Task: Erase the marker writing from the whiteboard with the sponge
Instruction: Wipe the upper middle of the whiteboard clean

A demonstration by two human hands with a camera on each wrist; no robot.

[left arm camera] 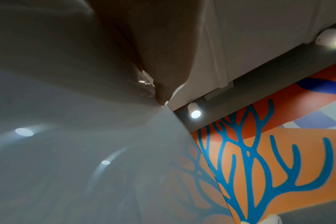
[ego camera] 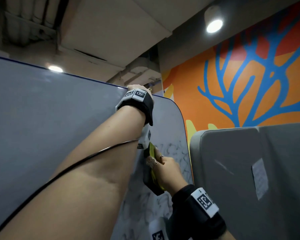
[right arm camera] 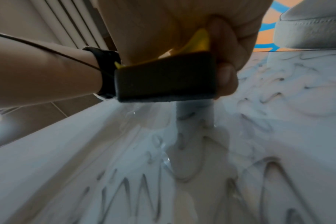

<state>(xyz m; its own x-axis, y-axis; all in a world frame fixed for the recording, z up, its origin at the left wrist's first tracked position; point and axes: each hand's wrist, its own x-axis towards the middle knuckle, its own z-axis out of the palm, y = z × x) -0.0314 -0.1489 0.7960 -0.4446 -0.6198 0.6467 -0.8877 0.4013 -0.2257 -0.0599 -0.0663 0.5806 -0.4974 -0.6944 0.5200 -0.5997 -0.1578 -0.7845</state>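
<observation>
Marker writing (right arm camera: 136, 189), grey and looping, is spread over the right-hand part of the large glossy white whiteboard with a thin dark rim and rounded corner (ego camera: 50, 110), and a smeared, paler strip is seen directly below the eraser in the right wrist view. Against that marked area a block-shaped sponge with a dark felt face and a yellow back (ego camera: 151, 172) is pressed, its dark face flat on the board. The sponge is gripped by the right hand (ego camera: 166, 170), whose fingers and thumb are curled round its yellow back; rings are worn on two fingers. The top edge of the whiteboard is held by the left hand (ego camera: 137, 88), with the fingers hooked over the rim near the rounded corner; the fingertips are hidden behind the board. Black wrist straps with white coded tags are worn on both forearms, and a thin black cable (ego camera: 76, 163) is run along the left arm. Beside the board a grey padded panel (ego camera: 249, 170) bearing a white paper label is seen, and behind it an orange wall mural with blue branching shapes (ego camera: 241, 84). Round ceiling lamps (ego camera: 214, 25) are lit overhead.
</observation>
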